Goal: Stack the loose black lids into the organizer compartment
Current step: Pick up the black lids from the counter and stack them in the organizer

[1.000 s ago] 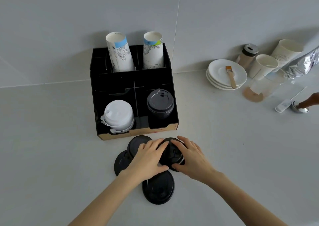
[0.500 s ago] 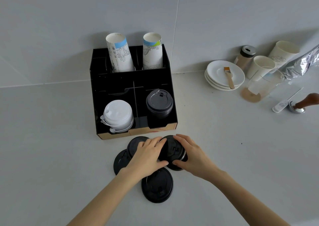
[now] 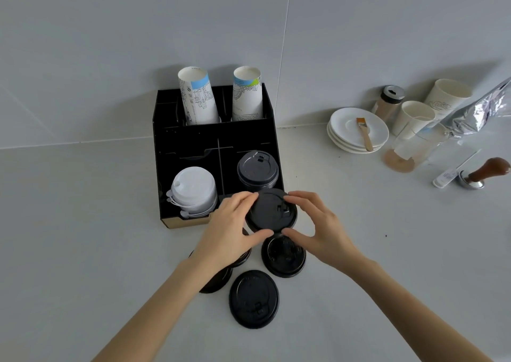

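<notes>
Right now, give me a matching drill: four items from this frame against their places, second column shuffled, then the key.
Items
1. white lids
2. held black lid
3. brush
4. tamper

Places
A. lying on the stacked saucers
B. front left compartment of the organizer
C. far right of the counter, beside a white scoop
D. between the left hand and right hand, in front of the black lid stack

Pairs: 1-B, 2-D, 3-A, 4-C

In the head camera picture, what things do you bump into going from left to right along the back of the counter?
Black organizer → stack of white saucers with a little brush → brown shaker jar → white paper cups → shiny foil bag.
</notes>
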Action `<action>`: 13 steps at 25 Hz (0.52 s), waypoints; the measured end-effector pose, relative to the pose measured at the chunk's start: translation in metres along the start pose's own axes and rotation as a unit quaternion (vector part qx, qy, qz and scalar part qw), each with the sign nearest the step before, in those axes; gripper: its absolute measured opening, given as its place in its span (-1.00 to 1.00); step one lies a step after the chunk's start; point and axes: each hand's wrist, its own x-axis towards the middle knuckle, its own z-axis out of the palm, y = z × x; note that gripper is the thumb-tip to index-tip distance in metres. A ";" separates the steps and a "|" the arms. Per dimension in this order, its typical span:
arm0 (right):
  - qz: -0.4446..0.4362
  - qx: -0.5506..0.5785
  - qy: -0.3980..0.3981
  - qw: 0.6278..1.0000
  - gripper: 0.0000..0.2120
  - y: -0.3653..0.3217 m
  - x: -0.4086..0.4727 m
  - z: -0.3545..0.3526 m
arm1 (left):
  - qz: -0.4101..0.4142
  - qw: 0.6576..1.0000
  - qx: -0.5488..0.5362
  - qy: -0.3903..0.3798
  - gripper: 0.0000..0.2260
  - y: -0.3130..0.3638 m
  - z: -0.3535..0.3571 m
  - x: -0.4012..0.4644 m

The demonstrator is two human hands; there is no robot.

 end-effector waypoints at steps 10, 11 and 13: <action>0.035 0.069 0.050 0.996 -0.58 -0.016 0.050 -0.006 | -0.061 0.994 -0.013 0.095 -0.34 0.007 -0.015 0.035; 0.036 0.071 0.048 0.996 -0.58 -0.016 0.056 -0.007 | -0.065 0.993 -0.010 0.097 -0.34 0.006 -0.016 0.040; 0.038 0.068 0.035 0.996 -0.58 -0.016 0.067 -0.012 | -0.075 0.992 -0.013 0.097 -0.36 0.004 -0.018 0.048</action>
